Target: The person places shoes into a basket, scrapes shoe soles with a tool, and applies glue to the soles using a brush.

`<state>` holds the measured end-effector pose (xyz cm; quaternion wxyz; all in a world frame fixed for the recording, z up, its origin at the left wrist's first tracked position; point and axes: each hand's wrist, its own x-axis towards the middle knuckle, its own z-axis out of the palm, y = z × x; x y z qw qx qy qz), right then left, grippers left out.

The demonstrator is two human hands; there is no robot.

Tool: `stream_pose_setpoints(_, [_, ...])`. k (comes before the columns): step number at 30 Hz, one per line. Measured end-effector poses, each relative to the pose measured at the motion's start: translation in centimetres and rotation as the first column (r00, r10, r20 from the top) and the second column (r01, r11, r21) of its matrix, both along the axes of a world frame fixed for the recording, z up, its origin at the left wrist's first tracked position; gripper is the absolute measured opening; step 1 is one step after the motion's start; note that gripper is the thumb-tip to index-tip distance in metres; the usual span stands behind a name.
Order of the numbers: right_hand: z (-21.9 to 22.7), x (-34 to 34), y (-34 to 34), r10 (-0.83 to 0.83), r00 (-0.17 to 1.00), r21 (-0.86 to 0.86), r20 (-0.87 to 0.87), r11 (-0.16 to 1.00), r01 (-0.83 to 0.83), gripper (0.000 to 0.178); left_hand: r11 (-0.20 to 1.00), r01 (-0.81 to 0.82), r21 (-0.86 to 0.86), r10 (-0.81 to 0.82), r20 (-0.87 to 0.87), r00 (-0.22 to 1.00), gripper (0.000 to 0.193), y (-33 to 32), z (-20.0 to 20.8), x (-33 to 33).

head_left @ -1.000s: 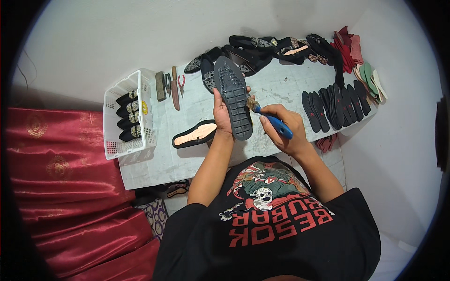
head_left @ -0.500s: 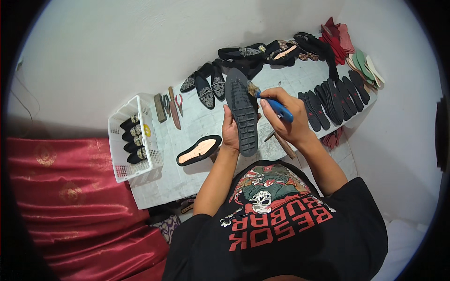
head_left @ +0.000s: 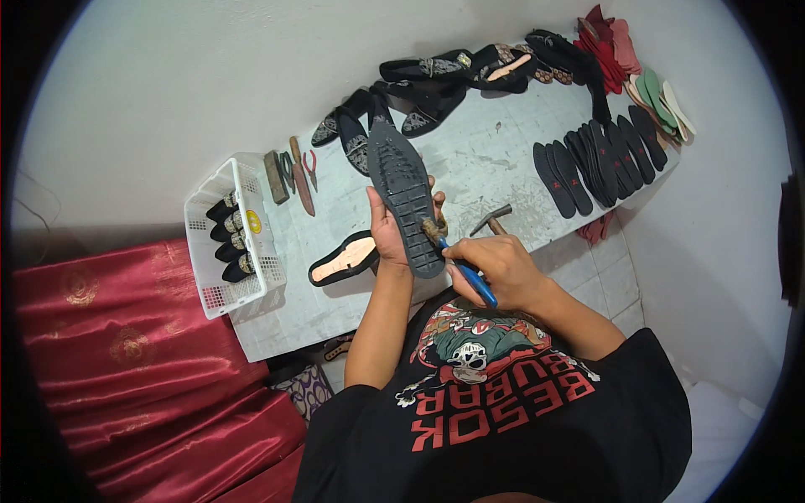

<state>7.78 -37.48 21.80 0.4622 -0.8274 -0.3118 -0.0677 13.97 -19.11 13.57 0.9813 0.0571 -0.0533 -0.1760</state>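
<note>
My left hand [head_left: 386, 233] is closed around a black shoe sole [head_left: 401, 180], holding it up with its gridded face toward me. The toe half of that face looks shiny and wet. In my right hand [head_left: 505, 267] is a brush with a blue handle [head_left: 479, 287]. Its brown, clumped bristles touch the sole's right edge toward the heel. Beside my left wrist, a black shoe upper with a peach-coloured insole board [head_left: 344, 262] lies bottom up on the table. A hammer [head_left: 491, 218] rests just beyond my right hand, its handle partly hidden.
The pale table [head_left: 490, 159] carries black shoes [head_left: 432, 96] along the wall and rows of black insoles [head_left: 597, 163] at right. At left stand a white basket [head_left: 274, 267] with several shoes, a knife [head_left: 303, 189] and red pliers [head_left: 311, 168]. Red cloth [head_left: 142, 352] hangs beside the basket.
The brush has moved from the sole's toe end down to its heel half, with my right hand coming nearer to me. The sole has tilted, its toe shifting left.
</note>
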Motion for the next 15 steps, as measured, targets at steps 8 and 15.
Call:
stream_pose_setpoints(8, [-0.5,1.5,-4.3,0.217,0.973,0.092,-0.077,0.973,-0.209,0.012,0.991,-0.134,0.004,0.134,-0.056,0.989,0.077,0.2,-2.0,-0.5])
stream_pose_setpoints(15, [-2.2,5.1,-10.2,-0.113,0.887,0.152,-0.448,0.968,0.2,0.025,0.963,-0.208,0.172,0.244,-0.23,0.942,0.063,1.5,-2.9,-5.8])
